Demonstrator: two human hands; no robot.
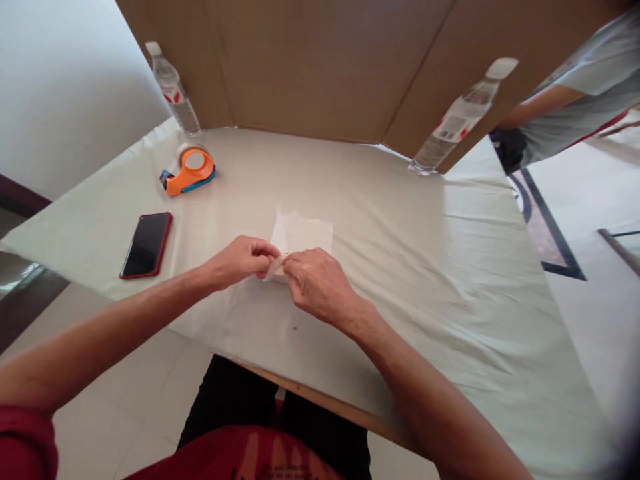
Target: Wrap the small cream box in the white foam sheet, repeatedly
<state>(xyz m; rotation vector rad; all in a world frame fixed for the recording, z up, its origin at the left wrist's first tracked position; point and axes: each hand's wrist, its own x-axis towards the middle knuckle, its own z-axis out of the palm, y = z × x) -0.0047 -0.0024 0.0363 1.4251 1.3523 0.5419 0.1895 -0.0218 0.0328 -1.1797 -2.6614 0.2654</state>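
Observation:
A thin white sheet, like tissue or wrapping paper (310, 231), lies on the cloth-covered table in front of me. Its near left part is lifted and folded up. My left hand (244, 261) pinches that raised, see-through edge between thumb and fingers. From the right, my right hand (320, 280) comes down over the near part of the sheet, its fingertips pressed together close to the left ones. Something small and pale shows under these fingertips, mostly hidden, and I cannot make out what it is.
An orange and blue tape dispenser (193, 170) and a red-cased phone (147, 245) lie at the left. Two water bottles (173, 90) (463, 120) stand against a tall cardboard panel (320, 67). Beyond it at the right is another person's arm (543, 105).

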